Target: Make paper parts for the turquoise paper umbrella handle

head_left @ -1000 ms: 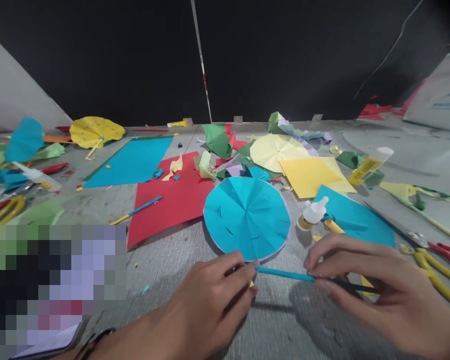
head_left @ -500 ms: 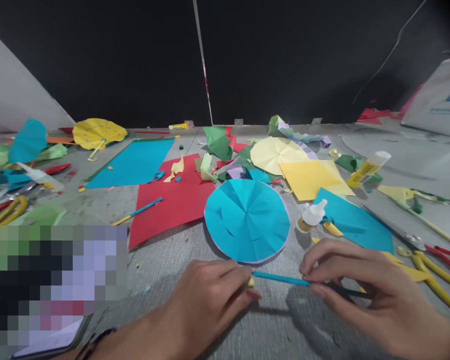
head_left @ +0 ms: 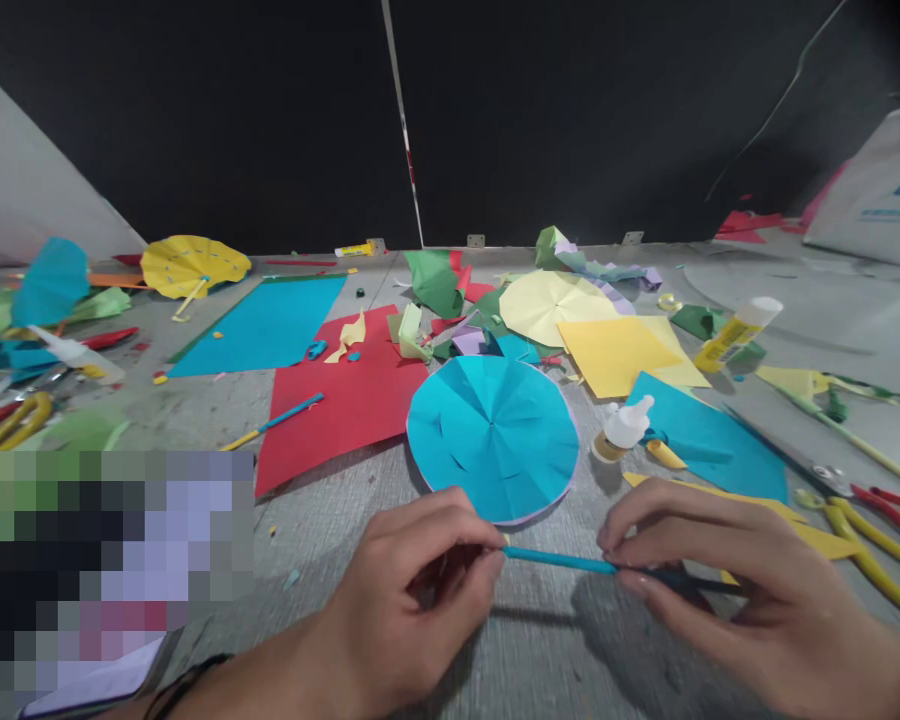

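Note:
Between my two hands a thin blue rolled-paper stick is held level above the grey tabletop. My left hand pinches its left end between thumb and forefinger, and a bit of pale yellow shows at the fingertips. Farther along, my right hand closes thumb and fingers on the stick, and a dark length shows beyond its fingertips under the palm. Just past the stick lies a pleated blue paper disc with a lilac edge. A small white glue bottle stands upright near my right hand.
Red paper lies left of the disc, bearing a blue-and-yellow paper stick. Behind are a cream pleated disc and yellow sheets. Scissors lie at the right, a glue stick behind them. A blurred-out phone occupies the lower left.
My left fingers have shifted on the stick's left end, from curled over it to a fingertip pinch, with the hand slightly raised. My right hand and the stick are almost unmoved.

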A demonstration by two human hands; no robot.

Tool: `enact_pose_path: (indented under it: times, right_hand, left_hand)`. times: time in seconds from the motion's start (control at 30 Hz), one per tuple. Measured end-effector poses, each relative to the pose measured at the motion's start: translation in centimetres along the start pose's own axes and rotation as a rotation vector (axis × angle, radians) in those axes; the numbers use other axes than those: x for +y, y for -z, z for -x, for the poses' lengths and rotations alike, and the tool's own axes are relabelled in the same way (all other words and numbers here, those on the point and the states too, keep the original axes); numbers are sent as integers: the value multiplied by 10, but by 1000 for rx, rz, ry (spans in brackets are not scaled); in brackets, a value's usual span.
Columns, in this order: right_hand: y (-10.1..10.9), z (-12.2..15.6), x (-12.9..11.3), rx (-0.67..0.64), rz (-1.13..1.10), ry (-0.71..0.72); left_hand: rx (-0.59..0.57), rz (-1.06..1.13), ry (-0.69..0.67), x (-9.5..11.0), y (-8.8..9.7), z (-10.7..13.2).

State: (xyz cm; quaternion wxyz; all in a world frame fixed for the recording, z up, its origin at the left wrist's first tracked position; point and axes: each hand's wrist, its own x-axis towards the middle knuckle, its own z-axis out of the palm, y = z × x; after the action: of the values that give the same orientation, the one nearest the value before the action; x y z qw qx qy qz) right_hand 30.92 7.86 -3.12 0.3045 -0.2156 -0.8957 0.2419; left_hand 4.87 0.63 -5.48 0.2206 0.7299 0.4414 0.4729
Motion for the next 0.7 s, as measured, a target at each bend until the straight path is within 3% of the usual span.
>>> enact_pose_path:
  times: [0.2, 0.7]
  right_hand:
    - [1, 5, 1, -18, 26, 25]
    - [7, 10, 4, -106, -51, -20]
  left_hand:
    - [-74, 42, 74, -1, 1, -1]
    - [-132, 51, -59, 6, 1, 2]
